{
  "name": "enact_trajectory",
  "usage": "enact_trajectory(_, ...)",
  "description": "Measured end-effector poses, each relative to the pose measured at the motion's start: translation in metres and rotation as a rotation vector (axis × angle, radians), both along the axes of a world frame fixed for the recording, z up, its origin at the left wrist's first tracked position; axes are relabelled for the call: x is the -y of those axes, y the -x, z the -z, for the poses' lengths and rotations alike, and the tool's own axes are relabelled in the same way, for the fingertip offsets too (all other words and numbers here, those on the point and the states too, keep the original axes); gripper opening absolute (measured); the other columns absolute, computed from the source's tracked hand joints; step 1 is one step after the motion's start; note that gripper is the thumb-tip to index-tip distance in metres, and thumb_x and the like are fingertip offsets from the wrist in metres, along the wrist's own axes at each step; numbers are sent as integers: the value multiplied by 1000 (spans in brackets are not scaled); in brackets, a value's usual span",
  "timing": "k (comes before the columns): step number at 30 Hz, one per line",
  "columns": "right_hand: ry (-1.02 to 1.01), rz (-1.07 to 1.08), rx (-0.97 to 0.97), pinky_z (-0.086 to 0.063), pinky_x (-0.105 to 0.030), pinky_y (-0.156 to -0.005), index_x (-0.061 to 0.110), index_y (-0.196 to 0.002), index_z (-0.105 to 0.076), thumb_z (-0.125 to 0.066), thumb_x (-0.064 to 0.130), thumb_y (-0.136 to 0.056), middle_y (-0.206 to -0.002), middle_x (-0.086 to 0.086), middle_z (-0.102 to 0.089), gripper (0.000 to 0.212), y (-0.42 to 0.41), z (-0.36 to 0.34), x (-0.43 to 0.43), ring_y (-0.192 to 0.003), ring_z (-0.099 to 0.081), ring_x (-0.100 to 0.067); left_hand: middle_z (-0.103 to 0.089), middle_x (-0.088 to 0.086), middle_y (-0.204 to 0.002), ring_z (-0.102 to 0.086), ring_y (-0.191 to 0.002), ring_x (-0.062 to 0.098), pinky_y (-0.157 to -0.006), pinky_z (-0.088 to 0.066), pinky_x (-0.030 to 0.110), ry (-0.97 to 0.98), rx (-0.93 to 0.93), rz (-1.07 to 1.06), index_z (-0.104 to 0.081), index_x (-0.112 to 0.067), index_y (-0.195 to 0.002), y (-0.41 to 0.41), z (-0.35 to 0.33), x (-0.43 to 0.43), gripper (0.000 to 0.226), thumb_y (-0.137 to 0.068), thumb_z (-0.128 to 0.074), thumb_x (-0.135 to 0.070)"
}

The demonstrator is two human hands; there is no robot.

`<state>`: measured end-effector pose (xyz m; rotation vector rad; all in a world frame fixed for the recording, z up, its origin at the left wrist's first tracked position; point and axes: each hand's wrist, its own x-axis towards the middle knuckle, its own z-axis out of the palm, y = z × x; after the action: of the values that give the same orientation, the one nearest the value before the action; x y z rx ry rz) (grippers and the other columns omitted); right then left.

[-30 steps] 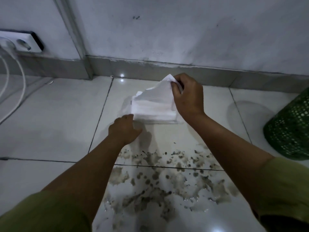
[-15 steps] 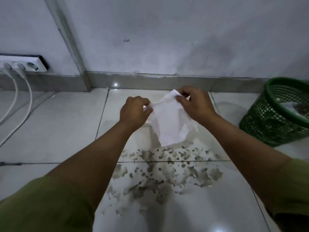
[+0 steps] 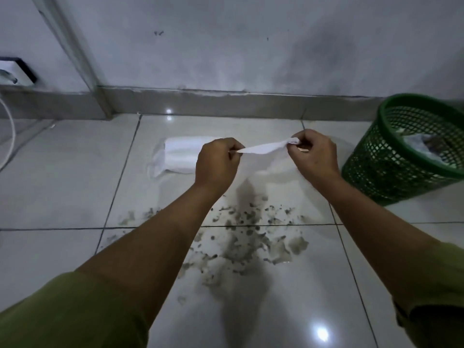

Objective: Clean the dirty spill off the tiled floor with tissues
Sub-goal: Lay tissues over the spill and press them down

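The spill lies on the floor below the grip and nearer the person, roughly midway between the hands. The left hand and right hand each pinch one end of the tissue, its long axis running crosswise between them. The pack lies just beyond the left hand.

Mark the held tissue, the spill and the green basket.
tissue (image 3: 262, 148), head view, on its stretched top edge.
spill (image 3: 241, 247), head view, on the dark middle patch.
basket (image 3: 371, 172), head view, on its near mesh wall.
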<state>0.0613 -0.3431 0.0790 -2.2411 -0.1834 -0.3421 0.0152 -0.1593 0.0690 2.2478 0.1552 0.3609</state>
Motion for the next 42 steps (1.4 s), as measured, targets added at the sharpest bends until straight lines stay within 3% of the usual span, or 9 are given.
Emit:
enact_trajectory(3, 23, 12, -43, -39, -5, -60, 4, -80, -65, -66, 12, -80, -74, -4, -63, 8, -1, 17, 26, -64, -55, -6, -71, 7, -92, -64, -83, 19, -78, -53, 30, -14, -17, 50, -73, -10, -93, 5, 16, 20, 14, -85, -62, -9)
enact_trajectory(7, 65, -15, -122, -52, -34, -69, 5, -79, -65, -65, 14, -82, -77, -10, -68, 10, 4, 52, 58, -73, -63, -23, -70, 8, -100, -64, -92, 22, -83, -51, 32, -76, -114, 98, -72, -11, -98, 11, 44, 45, 16, -86, -61, -12)
enact_trajectory(19, 254, -197, -264, -41, -29, -57, 7, -65, -59, -67, 9, -76, -61, -10, -60, 13, 46, 118, 115, -58, -55, -27, -64, 3, -112, -51, -105, 26, -80, -48, 34, -405, -383, 266, -69, -25, -107, 63, 90, 89, 24, -91, -52, -21)
enact_trajectory(25, 386, -345, -253, -31, -16, -51, 14, -67, -59, -71, 9, -72, -57, 13, -44, 14, 62, 128, 135, -52, -42, -7, -62, 4, -114, -51, -106, 25, -77, -47, 33, -459, -422, 333, -67, -27, -111, 87, 100, 100, 30, -90, -47, -17)
enact_trajectory(31, 448, -448, -372, -32, -18, -57, 13, -75, -70, -77, 25, -69, -70, 9, -55, 15, 68, 131, 140, -58, -41, 7, -59, 0, -123, -48, -116, 20, -90, -47, 36, -496, -476, 358, -63, -26, -117, 91, 113, 101, 30, -91, -50, -19)
enact_trajectory(35, 500, -380, -386, -39, -27, -59, 10, -69, -70, -63, 40, -83, -68, 1, -62, 34, 67, 126, 131, -64, -54, -12, -62, -2, -116, -49, -111, 19, -87, -46, 33, -468, -485, 331, -63, -25, -114, 93, 119, 98, 38, -84, -57, -48)
enact_trajectory(37, 505, -292, -249, -39, -32, -70, 7, -78, -66, -55, 28, -90, -79, -7, -63, 26, 66, 127, 122, -81, -57, -26, -60, 2, -120, -48, -112, 21, -90, -43, 34, -441, -384, 274, -60, -22, -117, 90, 124, 100, 40, -87, -52, -47)
enact_trajectory(39, 529, -284, -204, -39, -35, -91, 8, -109, -60, -52, 25, -92, -112, -12, -60, 26, 67, 131, 109, -109, -50, -30, -47, 7, -137, -40, -124, 24, -103, -34, 36, -465, -335, 261, -45, -19, -132, 84, 131, 104, 45, -92, -46, -39)
enact_trajectory(42, 670, -409, -371, -6, -38, -118, 10, -147, -8, -30, 48, -95, -157, -7, 2, 69, 72, 151, 93, -145, 4, -24, -19, 14, -154, -17, -142, 31, -116, -10, 43, -586, -362, 315, -22, -10, -145, 76, 142, 110, 60, -93, -38, -37)
